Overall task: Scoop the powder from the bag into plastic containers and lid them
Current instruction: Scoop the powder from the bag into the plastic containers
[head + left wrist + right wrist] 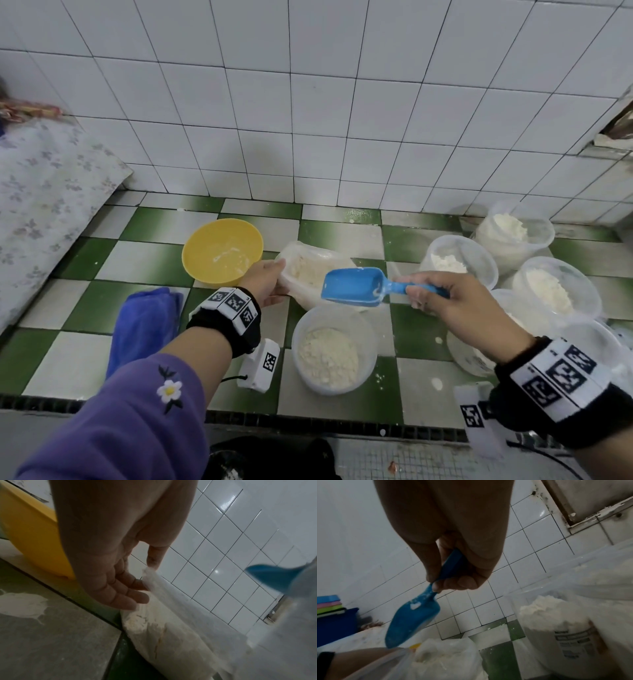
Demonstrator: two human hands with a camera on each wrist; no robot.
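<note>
A clear plastic bag of pale powder lies on the green-and-white tiled counter. My left hand holds the bag's left edge, thumb on top and fingers below. My right hand grips the handle of a blue scoop, which hovers nearly empty over the bag, above a round plastic container partly filled with powder. In the right wrist view the scoop carries only a dusting of powder, with the bag beneath it.
A yellow bowl stands left of the bag, a blue cloth in front of it. Several powder-filled plastic containers crowd the right side. A white tiled wall runs behind. Spilled powder dots the counter.
</note>
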